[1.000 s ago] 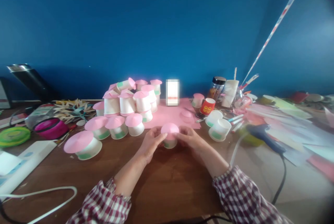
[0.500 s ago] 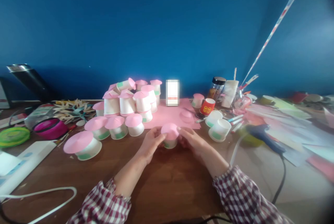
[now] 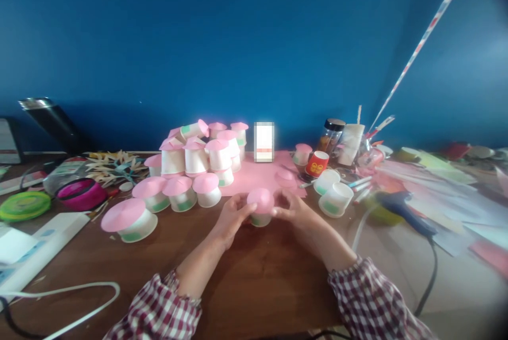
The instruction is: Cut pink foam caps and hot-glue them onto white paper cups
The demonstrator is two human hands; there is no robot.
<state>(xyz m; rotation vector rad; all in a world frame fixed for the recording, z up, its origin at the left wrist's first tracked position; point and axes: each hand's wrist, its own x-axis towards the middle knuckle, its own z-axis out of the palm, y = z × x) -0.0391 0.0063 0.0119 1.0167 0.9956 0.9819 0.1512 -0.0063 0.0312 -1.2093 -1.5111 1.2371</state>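
Observation:
In front of me an upside-down paper cup [image 3: 261, 219] stands on the brown table, topped by a shallow pink paper cone [image 3: 260, 200]. My left hand [image 3: 234, 218] grips it from the left, its thumb on the cone's edge. From the right, my right hand [image 3: 296, 213] curls round it with the thumb at the cone's rim. The far fingers of both hands are partly hidden. To the left, several similar cups with pink cone tops [image 3: 206, 182] stand in rows and a stack. A loose pink cone [image 3: 284, 177] lies on a pink sheet [image 3: 257, 173] behind my hands.
Bare white cups [image 3: 336, 200] and a red cup [image 3: 316, 164] stand at the right. Farther right lie a blue glue gun [image 3: 408, 213] with its cord and loose papers [image 3: 428, 178]. At the left are a power strip [image 3: 43, 245], a magenta container [image 3: 81, 193] and a green tape roll [image 3: 24, 206].
My right hand has shifted slightly, its thumb lower at the cone's side and its fingers more raised. My left hand keeps its hold on the cup. The view has moved a little.

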